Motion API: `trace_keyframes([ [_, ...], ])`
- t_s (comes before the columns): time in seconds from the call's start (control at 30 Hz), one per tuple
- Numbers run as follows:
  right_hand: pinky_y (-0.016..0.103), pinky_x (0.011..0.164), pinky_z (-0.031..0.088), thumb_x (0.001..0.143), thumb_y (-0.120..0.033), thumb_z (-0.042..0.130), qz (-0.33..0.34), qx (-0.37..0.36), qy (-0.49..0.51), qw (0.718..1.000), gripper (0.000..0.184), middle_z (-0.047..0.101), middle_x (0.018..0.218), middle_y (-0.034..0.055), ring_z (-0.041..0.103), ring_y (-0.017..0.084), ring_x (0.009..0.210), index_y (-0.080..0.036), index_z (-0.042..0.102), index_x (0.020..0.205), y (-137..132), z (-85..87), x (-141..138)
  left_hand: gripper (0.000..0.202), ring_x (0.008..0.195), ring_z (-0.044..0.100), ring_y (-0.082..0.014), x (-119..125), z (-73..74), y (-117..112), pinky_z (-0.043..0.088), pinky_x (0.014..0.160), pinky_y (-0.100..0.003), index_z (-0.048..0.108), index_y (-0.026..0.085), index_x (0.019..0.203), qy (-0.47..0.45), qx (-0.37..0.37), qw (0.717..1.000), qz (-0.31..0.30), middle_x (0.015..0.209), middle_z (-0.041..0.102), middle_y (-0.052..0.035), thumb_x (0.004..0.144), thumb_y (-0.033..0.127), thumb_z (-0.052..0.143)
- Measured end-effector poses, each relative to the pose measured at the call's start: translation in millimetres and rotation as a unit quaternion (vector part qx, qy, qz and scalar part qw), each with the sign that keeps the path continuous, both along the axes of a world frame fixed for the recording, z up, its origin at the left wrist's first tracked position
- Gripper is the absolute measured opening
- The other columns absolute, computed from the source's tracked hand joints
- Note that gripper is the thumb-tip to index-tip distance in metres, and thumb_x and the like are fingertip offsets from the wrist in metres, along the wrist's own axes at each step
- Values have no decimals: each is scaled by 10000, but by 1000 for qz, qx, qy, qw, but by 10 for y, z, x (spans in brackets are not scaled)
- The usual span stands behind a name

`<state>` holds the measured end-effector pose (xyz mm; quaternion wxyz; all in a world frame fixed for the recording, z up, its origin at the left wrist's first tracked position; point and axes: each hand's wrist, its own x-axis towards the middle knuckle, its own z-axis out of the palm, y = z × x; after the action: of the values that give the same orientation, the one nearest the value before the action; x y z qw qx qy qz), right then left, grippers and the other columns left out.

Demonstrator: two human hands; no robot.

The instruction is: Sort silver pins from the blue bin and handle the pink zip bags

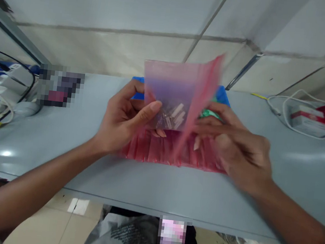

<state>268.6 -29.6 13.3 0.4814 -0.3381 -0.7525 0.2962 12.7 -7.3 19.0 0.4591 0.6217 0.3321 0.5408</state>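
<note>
While the left hand [124, 121] pinches a pink translucent zip bag [172, 88] between thumb and fingers, the blurred right hand [235, 150] sits at the bag's right edge, its grip impossible to tell. Step in hand: holding the bag up just above a stack of red plastic bags [173, 150], small pale pieces [170, 117] gathered low inside it. A blue bin [224, 95] stands behind the stack.

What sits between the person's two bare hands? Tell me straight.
A translucent pink plastic bag holding small whitish pieces sits between the left hand and the right hand, in the head view.
</note>
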Motion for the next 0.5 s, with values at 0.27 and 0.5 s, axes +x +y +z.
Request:
trace_keyframes([
  [0.27, 380, 857, 628, 975, -158, 633, -13, 37, -87, 995, 442, 742, 1234, 30, 721, 220, 1064, -375, 694, 1355, -3, -30, -82, 370, 734, 721, -164, 22, 42, -22, 618, 689, -317, 630, 230, 1133, 62, 7, 998, -8, 884, 752, 4, 884, 431, 816],
  [0.5, 390, 792, 664, 930, -96, 616, 16, 210, -174, 962, 422, 803, 1051, 41, 749, 212, 907, -295, 711, 1291, -485, -114, -202, 569, 577, 533, -102, -409, -90, 515, 467, 652, -283, 571, 262, 1306, 195, 180, 921, 284, 587, 589, 119, 798, 142, 796],
])
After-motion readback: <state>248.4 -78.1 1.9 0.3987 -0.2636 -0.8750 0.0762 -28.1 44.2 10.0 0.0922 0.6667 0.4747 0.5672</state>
